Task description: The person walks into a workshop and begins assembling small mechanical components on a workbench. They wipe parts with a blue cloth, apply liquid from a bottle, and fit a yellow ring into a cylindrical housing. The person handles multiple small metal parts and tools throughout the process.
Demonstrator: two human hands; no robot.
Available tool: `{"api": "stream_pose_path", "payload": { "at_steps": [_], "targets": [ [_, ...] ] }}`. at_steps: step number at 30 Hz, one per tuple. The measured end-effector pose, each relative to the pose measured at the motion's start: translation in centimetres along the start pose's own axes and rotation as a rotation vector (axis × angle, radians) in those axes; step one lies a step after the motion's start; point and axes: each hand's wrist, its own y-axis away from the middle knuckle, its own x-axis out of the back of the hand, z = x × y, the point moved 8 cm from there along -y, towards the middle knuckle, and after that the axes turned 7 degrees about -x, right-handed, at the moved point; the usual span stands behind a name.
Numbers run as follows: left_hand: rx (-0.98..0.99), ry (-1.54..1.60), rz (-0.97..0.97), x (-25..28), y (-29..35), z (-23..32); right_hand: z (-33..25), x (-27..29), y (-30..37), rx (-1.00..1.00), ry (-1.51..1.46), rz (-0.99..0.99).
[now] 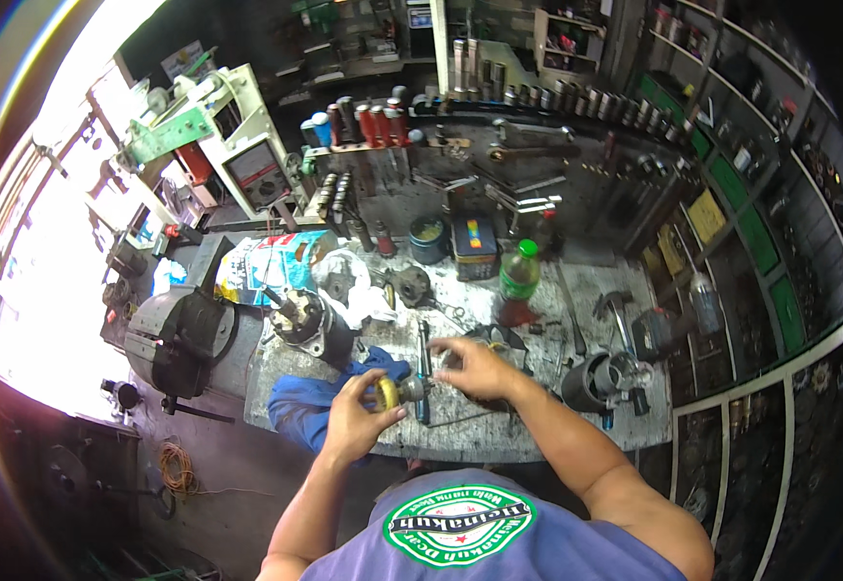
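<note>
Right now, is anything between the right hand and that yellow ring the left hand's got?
Yes, in this view: a small metal part close beside the yellow ring, then a long tool on the bench, nearer the right hand. I can't tell whether either really blocks it.

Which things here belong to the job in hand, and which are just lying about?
Probably in use:
yellow ring, in the left hand
metal part beside it

Probably just lying about:
bottle
hammer
vise
screwdrivers
</note>
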Motion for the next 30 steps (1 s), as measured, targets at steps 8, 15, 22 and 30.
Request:
{"api": "stream_pose_path", "payload": {
  "at_steps": [8, 15, 22, 30],
  "targets": [
    [0.226, 0.528, 0.262, 6.0, 5.1, -10.1, 3.8, 7.2, -24.5, -0.466, 0.982, 0.056],
    [0.197, 0.689, 0.301, 8.9, 7.8, -12.4, 6.6, 7.5, -31.7, -0.716, 1.345, -0.235],
    [0.174, 0.864, 0.329, 9.6, 7.3, -12.5, 7.5, 7.9, -32.5, -0.765, 1.307, -0.349],
    [0.176, 0.742, 0.302, 7.8, 4.3, -9.7, -4.1, 2.3, -15.0, -0.11, 0.071, -0.036]
  ]
}}
